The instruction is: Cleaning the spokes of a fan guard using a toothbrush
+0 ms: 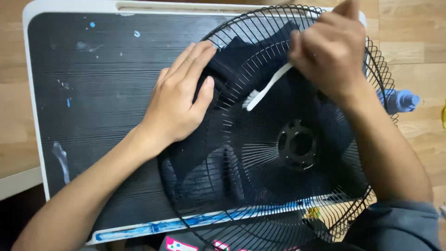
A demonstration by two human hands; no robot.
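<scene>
We press our left hand (179, 100) flat, fingers open, on the black fan grille (278, 139) w/ dark cloth (195, 158) to steady it; right hand (330, 46) grips white toothbrush (267, 88), bristles angled into wires.

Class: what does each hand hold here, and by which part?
The right hand grips a white toothbrush by its handle end. The left hand presses on the fan guard rim and dark cloth.

A white-rimmed black tray (93, 116), flecked with blue paint, sits on a wooden floor (409, 51). On it lie a dark cloth (195, 162) and a black fan grille (297, 186). A blue bottle (403, 101) lies on the floor beside it.
</scene>
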